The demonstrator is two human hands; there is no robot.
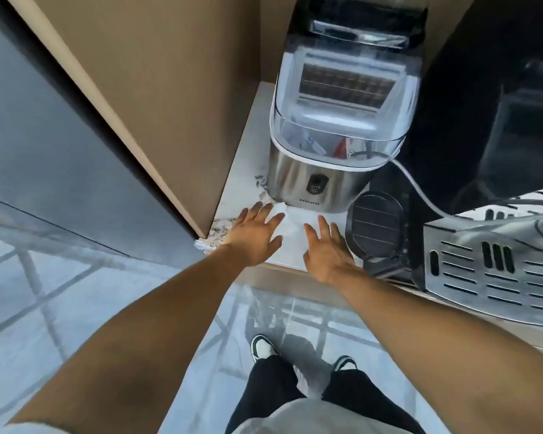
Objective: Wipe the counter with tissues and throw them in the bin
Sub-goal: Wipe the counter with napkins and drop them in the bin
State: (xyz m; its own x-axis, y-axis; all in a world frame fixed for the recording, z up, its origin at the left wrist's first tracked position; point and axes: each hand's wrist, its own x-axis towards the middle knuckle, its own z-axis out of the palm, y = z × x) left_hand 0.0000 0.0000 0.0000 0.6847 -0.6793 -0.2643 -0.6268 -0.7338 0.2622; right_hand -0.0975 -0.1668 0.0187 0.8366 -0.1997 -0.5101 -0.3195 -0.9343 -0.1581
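Both hands flat, fingers spread: left hand (pixel 254 234) on tissue (pixel 290 225), right hand (pixel 326 252) beside.

Seemingly crumpled white tissue (pixel 284 219) on counter (pixel 248 145)

narrow counter (pixel 251 145) strip, wall panel (pixel 157 98) left, ice maker (pixel 336 136) behind

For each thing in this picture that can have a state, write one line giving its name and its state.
left hand: open, fingers spread, palm down on the tissue
right hand: open, flat, palm down on the counter
tissue: crumpled, lying on the counter between the hands
counter: debris scattered along its left edge, not yet wiped
ice maker: upright, clear lid shut
black round appliance: lid shut
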